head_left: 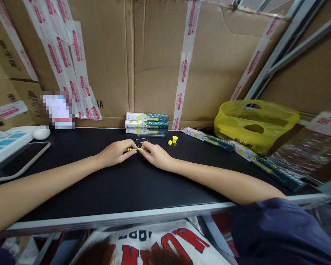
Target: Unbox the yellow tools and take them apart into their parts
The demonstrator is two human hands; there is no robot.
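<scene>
My left hand (117,152) pinches a small yellow part with a silvery, coil-like section (131,149) pointing right. Against its tip, my right hand (155,155) is closed on a thin yellow piece (140,149); whether the two are joined cannot be made out. A bent metal wire (141,140) lies on the black tabletop just beyond my fingertips. To the right of my hands are two small yellow caps (174,139). Behind them is a stack of slim printed boxes (146,123), with a clear tube (151,135) in front.
More slim boxes (209,138) lie to the right, by a yellow plastic bag (255,125) and a clear plastic package (306,147). At left are a phone (23,162) and a white power strip (9,141). Cardboard (157,66) walls the back; a pale edge (127,218) borders the table.
</scene>
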